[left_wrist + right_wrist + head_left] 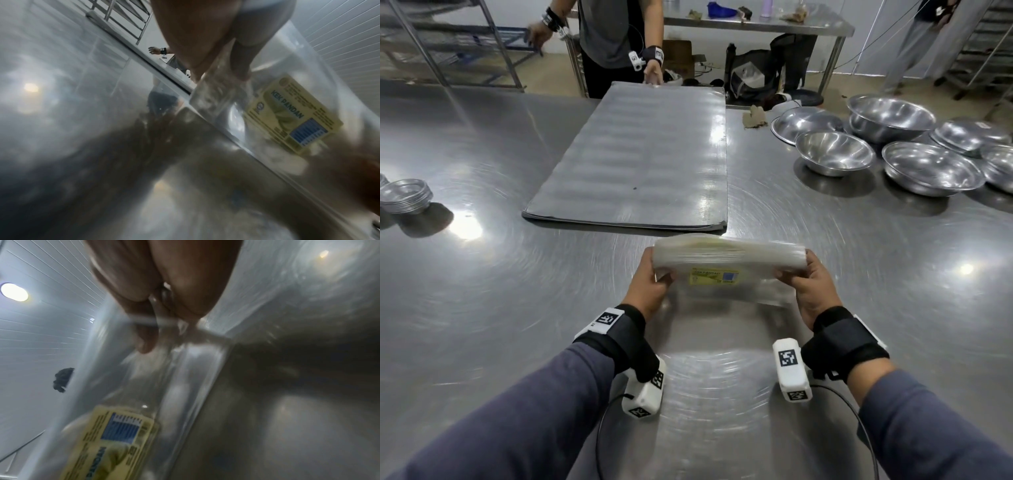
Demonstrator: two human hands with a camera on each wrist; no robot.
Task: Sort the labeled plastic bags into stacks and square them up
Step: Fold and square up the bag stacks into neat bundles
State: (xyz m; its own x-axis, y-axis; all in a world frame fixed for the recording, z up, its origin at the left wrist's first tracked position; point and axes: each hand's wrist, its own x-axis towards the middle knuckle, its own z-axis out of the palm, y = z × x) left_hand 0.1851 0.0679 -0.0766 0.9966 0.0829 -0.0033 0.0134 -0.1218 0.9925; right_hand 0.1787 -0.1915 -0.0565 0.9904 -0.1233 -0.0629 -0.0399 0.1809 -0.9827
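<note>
A thick stack of clear plastic bags stands on edge on the steel table, with a yellow "KEK PANDAN" label facing me. My left hand grips the stack's left end and my right hand grips its right end. In the left wrist view my fingers curl over the bags beside the label. The right wrist view shows my fingers pinching the bags' edge above the label. The stack's lower edge looks blurred.
A large grey flat tray lies beyond the stack, and another person's hand touches its far edge. Several steel bowls sit at the right. Small foil dishes are stacked at the far left.
</note>
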